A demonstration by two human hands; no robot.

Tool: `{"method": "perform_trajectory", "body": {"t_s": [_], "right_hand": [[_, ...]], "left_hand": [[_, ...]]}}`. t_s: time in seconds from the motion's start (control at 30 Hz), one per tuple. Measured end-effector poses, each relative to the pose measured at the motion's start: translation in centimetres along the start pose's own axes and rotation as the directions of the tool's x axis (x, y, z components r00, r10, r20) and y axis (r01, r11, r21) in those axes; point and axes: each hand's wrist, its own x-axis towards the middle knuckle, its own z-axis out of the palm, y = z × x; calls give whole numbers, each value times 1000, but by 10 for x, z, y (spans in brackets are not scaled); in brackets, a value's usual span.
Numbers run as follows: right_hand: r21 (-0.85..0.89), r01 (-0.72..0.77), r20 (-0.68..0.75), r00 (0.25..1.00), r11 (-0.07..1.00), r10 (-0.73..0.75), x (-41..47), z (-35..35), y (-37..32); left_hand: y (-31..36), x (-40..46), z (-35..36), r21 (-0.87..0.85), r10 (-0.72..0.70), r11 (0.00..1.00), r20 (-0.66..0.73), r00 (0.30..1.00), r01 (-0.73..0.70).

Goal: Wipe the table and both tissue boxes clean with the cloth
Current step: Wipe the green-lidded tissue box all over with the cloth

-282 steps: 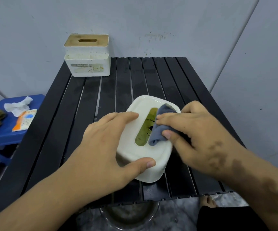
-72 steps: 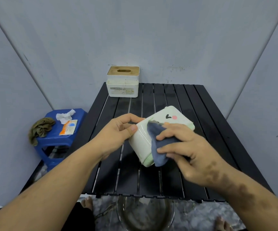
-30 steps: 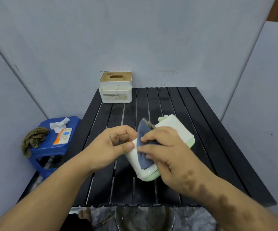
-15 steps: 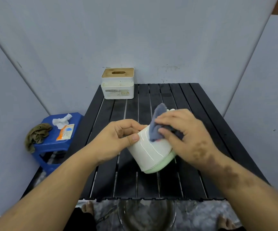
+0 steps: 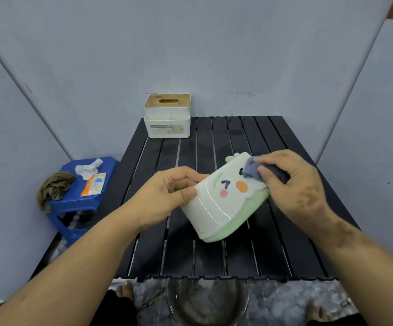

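Tabletop of black slats carries a wood-lidded tissue box at its far left corner, while the left hand grips a tilted white-and-green tissue box mid-table and the right hand pinches a blue-grey cloth against its upper face.

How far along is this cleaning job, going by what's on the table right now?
Roughly midway, as a guess. In hand: the left hand tilts the cartoon-face tissue box while the right hand rubs the grey-blue cloth on its face. Likely left: the wooden-lid tissue box at the far edge looks speckled and is untouched. Whether the black slatted table is clean I cannot tell.
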Motion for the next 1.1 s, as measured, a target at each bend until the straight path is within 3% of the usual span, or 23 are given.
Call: {"method": "perform_trajectory", "body": {"t_s": [0.1,0.2,0.27,0.37,0.47,0.6,0.73,0.87,1.0,1.1], "right_hand": [[27,208,77,975,978,-209,-30,12,-29],[98,398,222,885,912,-410,-61,23,-46],[88,439,236,863,894,-447,-58,17,-34],[27,242,100,965,970,-243,-41,2,-3],[56,35,23,999,998,-36,-32,-9,13],[20,6,49,999,1000,-7,-29,-17,19],[19,-39,131,991,999,36,-26,-24,26],[49,-75,253,966,996,61,-37,-11,27],[33,-94,320,944,995,78,-47,2,27],[17,-115,347,932,993,102,-49,4,26]], "left_hand": [[-2,0,-3,-19,-4,1000,-4,1000,4],[-5,1,-5,-20,-8,1000,4,1000,8],[-4,4,-6,-13,-6,1000,20,1000,7],[-1,6,-9,-11,-15,1000,29,999,15],[1,6,-11,16,-29,999,43,999,29],[12,5,-18,96,-19,995,67,998,13],[27,2,-31,291,-44,957,105,993,12],[32,-1,-35,503,-131,863,137,982,45],[43,-3,-26,739,-210,673,149,966,32],[51,-3,-18,825,-259,566,158,953,17]]}}
